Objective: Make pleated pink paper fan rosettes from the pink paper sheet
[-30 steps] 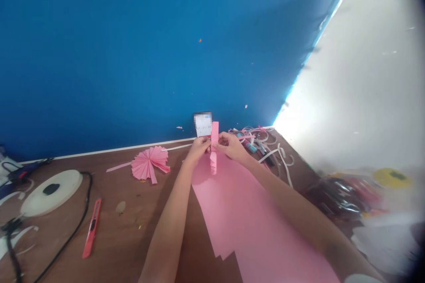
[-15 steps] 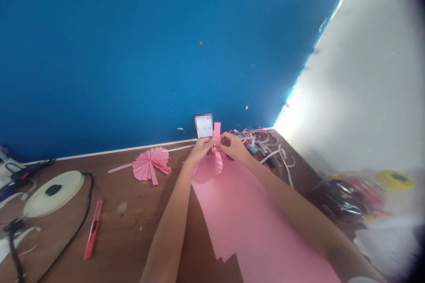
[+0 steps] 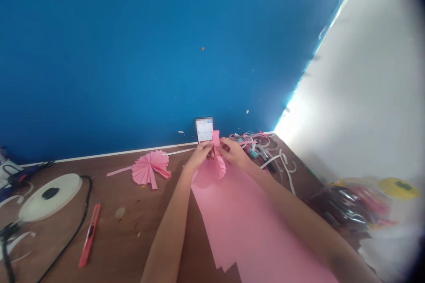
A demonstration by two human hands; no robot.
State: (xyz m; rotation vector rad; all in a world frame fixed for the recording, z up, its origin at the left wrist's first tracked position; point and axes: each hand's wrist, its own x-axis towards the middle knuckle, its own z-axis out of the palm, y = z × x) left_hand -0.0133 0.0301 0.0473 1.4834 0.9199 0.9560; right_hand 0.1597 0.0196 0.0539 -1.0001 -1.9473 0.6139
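Note:
Between my two hands is a pleated strip of pink paper (image 3: 219, 167), its upper end standing up and its lower folds fanned out. My left hand (image 3: 202, 154) pinches it from the left, and my right hand (image 3: 231, 150) grips it from the right with bent fingers. Beneath them a large pink paper sheet (image 3: 245, 221) with a notched edge stretches toward me. To the left lies a pink pleated paper fan (image 3: 151, 168) with a narrow pink strip sticking out.
A phone (image 3: 204, 130) showing a timer leans on the blue wall. A red box cutter (image 3: 89, 236), a black cable (image 3: 75, 234) and a round white disc (image 3: 49, 196) lie left. Right are tangled white strips (image 3: 283, 166) and plastic-wrapped items (image 3: 348, 208).
The pleated paper has tilted and its lower folds have swung slightly right and spread. Both hands still hold it. The view has shifted a little.

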